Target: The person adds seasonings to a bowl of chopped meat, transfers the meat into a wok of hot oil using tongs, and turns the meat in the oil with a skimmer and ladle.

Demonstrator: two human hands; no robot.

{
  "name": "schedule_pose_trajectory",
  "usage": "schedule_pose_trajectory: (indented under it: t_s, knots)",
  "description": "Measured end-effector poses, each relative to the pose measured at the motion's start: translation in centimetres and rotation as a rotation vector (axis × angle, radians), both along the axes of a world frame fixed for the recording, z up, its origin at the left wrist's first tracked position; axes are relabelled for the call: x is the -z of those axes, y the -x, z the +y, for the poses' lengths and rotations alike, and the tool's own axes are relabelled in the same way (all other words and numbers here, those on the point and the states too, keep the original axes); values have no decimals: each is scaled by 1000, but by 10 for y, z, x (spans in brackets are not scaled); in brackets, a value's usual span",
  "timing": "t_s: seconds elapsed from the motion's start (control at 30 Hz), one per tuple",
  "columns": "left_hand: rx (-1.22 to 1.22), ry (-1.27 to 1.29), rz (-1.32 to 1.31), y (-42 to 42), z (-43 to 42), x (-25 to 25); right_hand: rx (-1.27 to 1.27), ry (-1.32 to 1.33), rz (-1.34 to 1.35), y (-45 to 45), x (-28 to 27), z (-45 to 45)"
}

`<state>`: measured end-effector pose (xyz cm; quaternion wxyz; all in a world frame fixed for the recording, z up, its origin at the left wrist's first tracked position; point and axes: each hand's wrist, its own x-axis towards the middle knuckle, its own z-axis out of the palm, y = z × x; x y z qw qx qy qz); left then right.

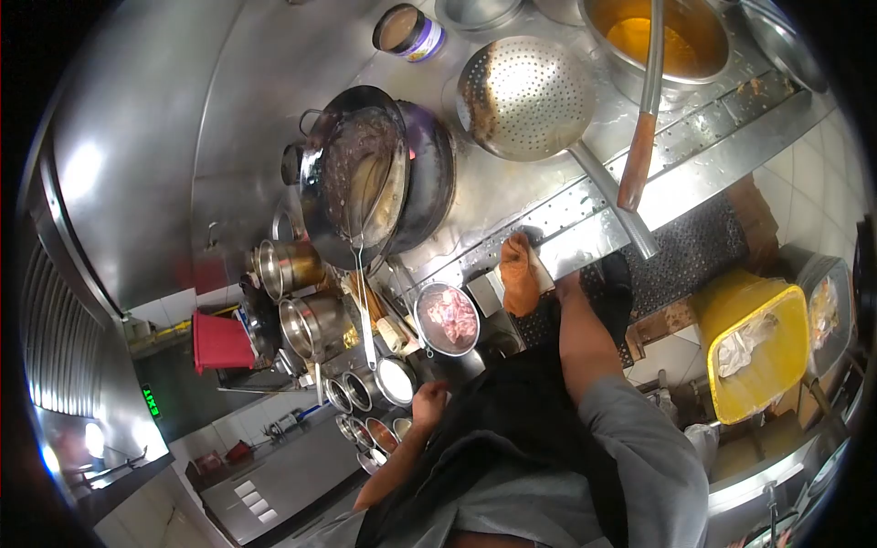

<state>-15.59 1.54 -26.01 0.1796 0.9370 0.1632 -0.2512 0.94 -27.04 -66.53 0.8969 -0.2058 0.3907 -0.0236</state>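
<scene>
My left hand point(430, 402) is at the lower middle, its fingers curled; whatever they may hold is hidden. Just beyond it stand a bowl of white stuff point(396, 380) and a metal bowl of raw pink meat point(447, 319). My right arm stretches toward the counter edge, where my right hand point(567, 285) is mostly out of sight, fingers hidden. Beside it lies an orange-brown cloth point(520, 277). A blackened wok point(361, 173) sits on the stove with dark liquid inside, and a long-handled wire tool point(360, 260) rests in it.
On the steel counter lie a perforated strainer point(530, 100) and a ladle point(637, 164) leaning from a pot of orange liquid point(671, 55). A lidless jar point(408, 34) is at the back. Steel pots point(309, 327) stand left, a yellow bin point(754, 347) right.
</scene>
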Motion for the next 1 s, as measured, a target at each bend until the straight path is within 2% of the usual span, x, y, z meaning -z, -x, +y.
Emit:
schedule_pose_trajectory:
  t_s: [0.1,0.17,0.23,0.3,0.4,0.43,0.7,1.0]
  knots:
    - [8,-9,10,-1,-1,-2,-153,583,-126,5,61,32]
    - [10,5,15,-4,-3,-7,-160,696,-164,5,83,47]
    - [15,4,21,-7,-8,-11,-65,333,-109,7,88,46]
    - [22,-13,23,-11,-11,-13,120,-333,-26,3,19,10]
    - [10,-1,24,-11,-9,-12,206,-418,47,-12,-96,-13]
    - [-2,-1,32,-11,-11,-12,208,-441,75,-16,-111,-17]
    - [-58,10,37,-8,-11,-7,158,-418,134,-15,-106,-17]
    - [-8,-26,50,-16,-20,-12,156,-394,141,-14,-98,-15]
